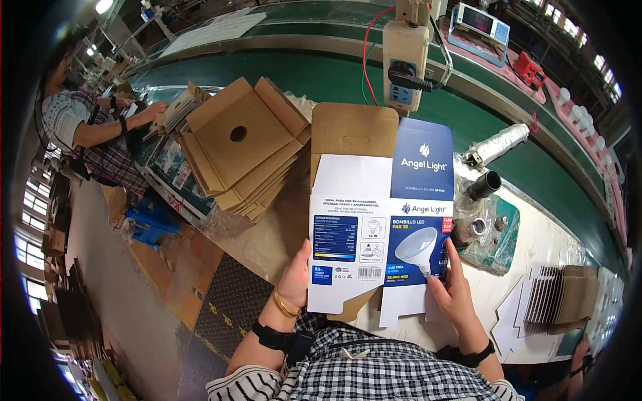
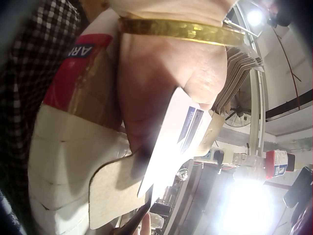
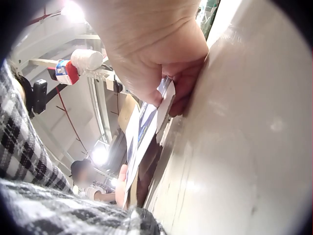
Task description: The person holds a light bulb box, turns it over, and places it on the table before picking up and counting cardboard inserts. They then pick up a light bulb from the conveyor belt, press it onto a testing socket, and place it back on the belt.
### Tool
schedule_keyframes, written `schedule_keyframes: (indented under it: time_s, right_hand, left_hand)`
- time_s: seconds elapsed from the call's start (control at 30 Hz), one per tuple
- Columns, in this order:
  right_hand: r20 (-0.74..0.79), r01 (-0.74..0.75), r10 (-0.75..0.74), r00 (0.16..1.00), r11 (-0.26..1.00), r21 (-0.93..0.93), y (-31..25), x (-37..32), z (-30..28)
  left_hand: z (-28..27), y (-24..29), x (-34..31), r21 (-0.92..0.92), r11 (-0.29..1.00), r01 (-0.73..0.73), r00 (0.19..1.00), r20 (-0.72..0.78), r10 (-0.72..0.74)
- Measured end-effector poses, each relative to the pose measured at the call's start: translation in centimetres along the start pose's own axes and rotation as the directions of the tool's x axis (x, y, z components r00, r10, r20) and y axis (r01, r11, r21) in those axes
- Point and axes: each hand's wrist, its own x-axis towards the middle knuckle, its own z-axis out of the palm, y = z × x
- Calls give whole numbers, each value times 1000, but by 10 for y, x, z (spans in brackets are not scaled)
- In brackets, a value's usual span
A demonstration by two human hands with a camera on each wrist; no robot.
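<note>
A light bulb carton (image 1: 348, 179), flat with its top and bottom flaps spread, stands upright in front of me. Its printed side faces me, white on the left panel and blue with a bulb picture on the right. My left hand (image 1: 294, 277) holds the left edge, with most of its fingers hidden behind the board. At the right edge, my right hand (image 1: 457, 294) pinches the carton, thumb on the printed face. The right wrist view shows the same carton (image 3: 146, 129) between that thumb and the fingers, close over the pale tabletop (image 3: 234, 127).
A pile of brown cardboard pieces (image 1: 217, 134), the top one with a round hole, lies to the left. Flat white cartons (image 1: 535, 301) stand at the right. Beyond are wrapped tubes (image 1: 498, 144), a socket post (image 1: 403, 67) and a green conveyor (image 1: 321, 73). Another person (image 1: 83, 127) works at far left.
</note>
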Motion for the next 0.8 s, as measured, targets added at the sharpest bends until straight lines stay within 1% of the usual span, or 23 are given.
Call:
schedule_keyframes:
  time_s: [0.1, 0.2, 0.43, 0.5, 0.63, 0.7, 0.8]
  right_hand:
    - [8, -23, 23, 1000, 1000, -19, -1, 0, -1]
    - [2, -27, 27, 1000, 1000, -8, -2, 0, -1]
    - [1, -7, 7, 1000, 1000, -16, 1, 1, -1]
    - [7, -18, 18, 1000, 1000, -3, 0, 1, -1]
    - [4, -15, 15, 1000, 1000, 16, -2, 1, -1]
    - [19, -25, 25, 999, 1000, -12, -2, 1, -2]
    - [17, -20, 20, 1000, 1000, -9, 0, 0, -1]
  left_hand:
    - [1, 1, 0, -24, 1000, 12, 1000, 8, -11]
    - [1, 1, 0, -10, 1000, 9, 1000, -8, -9]
    - [-2, -1, 1, -24, 1000, 10, 1000, -3, -10]
    - [-3, -2, 1, -36, 999, 5, 999, -32, -6]
    - [-4, -3, 1, -23, 1000, -3, 1000, -13, 3]
    - [-4, -3, 1, -50, 999, 5, 1000, -30, -7]
    - [-5, -3, 1, -30, 1000, 4, 999, -32, -5]
